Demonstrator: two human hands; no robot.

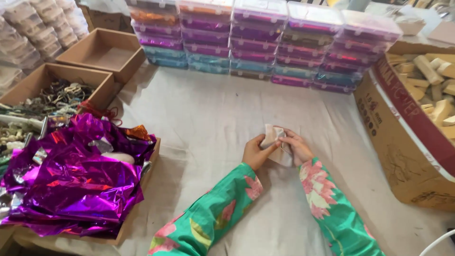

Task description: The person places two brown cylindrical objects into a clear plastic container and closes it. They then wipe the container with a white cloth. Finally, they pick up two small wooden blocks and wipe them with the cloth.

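A small pale wooden block (272,135) wrapped partly in thin clear film (283,156) sits between both hands over the white cloth (208,118). My left hand (256,152) grips the block from the left, thumb on its side. My right hand (295,145) holds it from the right, fingers curled on its top edge. Both sleeves are green with pink flowers.
A cardboard tray of crumpled purple foil sheets (76,180) lies at the left, with open boxes (102,52) of trinkets behind it. Stacked clear plastic cases (265,42) with coloured contents line the back. A large carton of wooden blocks (417,118) stands at the right.
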